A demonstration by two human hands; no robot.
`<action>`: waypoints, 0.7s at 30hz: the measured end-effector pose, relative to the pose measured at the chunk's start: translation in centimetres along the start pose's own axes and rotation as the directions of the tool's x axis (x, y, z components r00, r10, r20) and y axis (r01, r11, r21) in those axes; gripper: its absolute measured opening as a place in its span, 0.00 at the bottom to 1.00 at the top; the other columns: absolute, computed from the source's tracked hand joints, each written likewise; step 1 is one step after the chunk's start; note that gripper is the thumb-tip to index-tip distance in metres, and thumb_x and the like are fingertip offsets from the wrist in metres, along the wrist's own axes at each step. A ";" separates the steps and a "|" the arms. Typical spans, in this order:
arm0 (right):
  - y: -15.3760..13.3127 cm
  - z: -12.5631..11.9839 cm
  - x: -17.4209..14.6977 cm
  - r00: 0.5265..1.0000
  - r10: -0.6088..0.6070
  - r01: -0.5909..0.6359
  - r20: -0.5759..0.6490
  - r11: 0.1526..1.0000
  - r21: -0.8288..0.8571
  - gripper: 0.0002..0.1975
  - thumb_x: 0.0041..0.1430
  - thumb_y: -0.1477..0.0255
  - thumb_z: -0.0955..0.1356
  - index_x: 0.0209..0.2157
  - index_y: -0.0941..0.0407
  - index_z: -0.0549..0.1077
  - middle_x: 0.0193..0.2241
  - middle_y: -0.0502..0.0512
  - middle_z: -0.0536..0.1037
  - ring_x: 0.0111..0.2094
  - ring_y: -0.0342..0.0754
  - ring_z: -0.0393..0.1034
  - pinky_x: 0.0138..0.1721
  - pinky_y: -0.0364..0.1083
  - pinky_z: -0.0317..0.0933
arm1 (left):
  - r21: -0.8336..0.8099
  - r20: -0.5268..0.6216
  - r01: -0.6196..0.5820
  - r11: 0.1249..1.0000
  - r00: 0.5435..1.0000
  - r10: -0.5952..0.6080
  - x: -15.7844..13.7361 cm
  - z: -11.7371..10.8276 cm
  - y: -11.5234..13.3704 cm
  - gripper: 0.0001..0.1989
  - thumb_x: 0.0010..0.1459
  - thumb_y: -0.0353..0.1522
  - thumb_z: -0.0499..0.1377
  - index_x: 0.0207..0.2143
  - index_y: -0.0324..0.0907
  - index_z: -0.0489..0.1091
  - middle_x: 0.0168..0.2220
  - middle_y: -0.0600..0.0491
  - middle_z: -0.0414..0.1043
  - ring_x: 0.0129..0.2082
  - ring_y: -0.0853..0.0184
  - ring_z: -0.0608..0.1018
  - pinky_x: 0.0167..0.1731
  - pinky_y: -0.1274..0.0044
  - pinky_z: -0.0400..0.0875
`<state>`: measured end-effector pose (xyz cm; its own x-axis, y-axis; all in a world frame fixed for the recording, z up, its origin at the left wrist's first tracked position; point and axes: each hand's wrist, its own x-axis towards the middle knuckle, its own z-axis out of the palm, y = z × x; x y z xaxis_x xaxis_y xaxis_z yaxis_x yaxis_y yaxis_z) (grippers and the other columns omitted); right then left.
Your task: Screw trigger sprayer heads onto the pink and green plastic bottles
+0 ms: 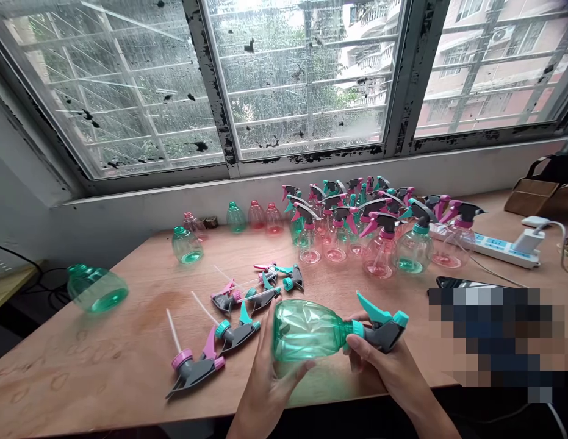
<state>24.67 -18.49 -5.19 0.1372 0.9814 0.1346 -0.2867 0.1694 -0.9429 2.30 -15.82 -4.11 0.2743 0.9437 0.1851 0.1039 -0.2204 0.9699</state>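
Observation:
A green spray bottle (306, 330) lies sideways in the air above the table's front edge, its base toward the left. My left hand (269, 366) is wrapped round the base end. At the neck, my right hand (379, 360) has its thumb and fingers closed on the teal collar (355, 332) of the grey spray head (385, 332), which sits on the bottle's mouth. Whether the collar is fully screwed down I cannot tell. Left of my left hand lie several loose spray heads, among them a pink-collared one (194, 369) and a teal-collared one (238, 334).
Bottles with spray heads (334, 235) crowd the back right. Bottles without heads stand at the back, and a green one (98, 291) leans at the left edge. A power strip (498, 247), a phone (476, 283) and a brown bag (540, 189) lie on the right.

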 end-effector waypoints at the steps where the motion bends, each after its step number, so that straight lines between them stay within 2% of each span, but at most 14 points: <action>1: 0.0 0.0 0.0 1.000 -0.008 0.008 -0.003 1.000 -0.007 0.17 0.59 0.58 0.77 0.43 0.54 0.77 0.21 0.48 0.80 0.19 0.45 0.70 0.24 0.45 0.65 | 0.000 -0.006 -0.006 1.000 1.000 0.006 0.0 0.0 0.1 0.44 0.63 0.42 0.66 0.74 0.57 0.45 0.76 0.50 0.46 0.74 0.46 0.55 0.73 0.55 0.45; 4: 0.0 0.0 0.1 1.000 -0.019 0.019 -0.017 0.999 -0.026 0.17 0.60 0.58 0.77 0.43 0.54 0.77 0.21 0.49 0.80 0.19 0.45 0.70 0.25 0.45 0.64 | 0.002 -0.006 -0.003 1.000 1.000 0.003 0.0 0.1 0.3 0.42 0.66 0.42 0.63 0.73 0.61 0.43 0.77 0.54 0.43 0.74 0.48 0.52 0.73 0.56 0.43; 6: 0.0 0.0 0.1 1.000 -0.014 0.014 -0.025 1.000 -0.023 0.17 0.59 0.58 0.77 0.42 0.54 0.77 0.21 0.49 0.80 0.18 0.46 0.71 0.24 0.46 0.64 | 0.012 0.000 0.011 1.000 1.000 -0.011 -0.1 0.1 0.3 0.46 0.63 0.43 0.66 0.74 0.62 0.42 0.77 0.54 0.43 0.75 0.48 0.50 0.73 0.56 0.42; 9: 0.1 0.0 0.1 1.000 -0.001 0.001 -0.017 1.000 -0.010 0.17 0.57 0.57 0.78 0.41 0.54 0.78 0.20 0.48 0.79 0.19 0.46 0.70 0.24 0.45 0.65 | -0.027 0.003 0.029 0.999 1.000 -0.029 -0.2 -0.1 0.1 0.52 0.58 0.47 0.69 0.74 0.57 0.41 0.76 0.50 0.45 0.75 0.44 0.48 0.73 0.55 0.43; 13: 0.1 0.1 0.1 1.000 0.001 -0.001 0.001 1.000 -0.018 0.15 0.58 0.58 0.77 0.38 0.54 0.79 0.20 0.48 0.79 0.19 0.45 0.70 0.24 0.44 0.65 | -0.055 0.020 0.062 0.997 0.998 -0.061 -0.3 -0.3 0.0 0.46 0.61 0.50 0.65 0.74 0.50 0.47 0.75 0.45 0.48 0.75 0.42 0.49 0.72 0.53 0.42; 17: -0.1 0.1 0.2 0.998 -0.020 0.020 -0.067 1.000 0.001 0.16 0.58 0.57 0.77 0.40 0.52 0.76 0.20 0.47 0.80 0.17 0.45 0.70 0.23 0.44 0.63 | -0.082 0.073 0.060 0.995 0.996 -0.054 -0.3 -0.1 0.7 0.47 0.61 0.43 0.68 0.74 0.58 0.44 0.77 0.51 0.44 0.74 0.47 0.52 0.73 0.56 0.46; 21: -0.3 0.2 0.4 0.994 -0.031 0.032 -0.102 0.999 0.005 0.18 0.57 0.57 0.78 0.41 0.53 0.76 0.22 0.47 0.80 0.17 0.45 0.70 0.23 0.44 0.62 | -0.082 0.064 0.025 0.996 0.998 -0.020 -0.3 0.1 0.8 0.47 0.62 0.40 0.68 0.73 0.66 0.41 0.77 0.58 0.39 0.74 0.51 0.54 0.73 0.59 0.47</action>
<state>24.60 -18.17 -4.78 0.2421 0.9613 0.1319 -0.2872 0.2008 -0.9366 2.38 -16.30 -3.43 0.3326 0.9302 0.1549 0.0322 -0.1754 0.9840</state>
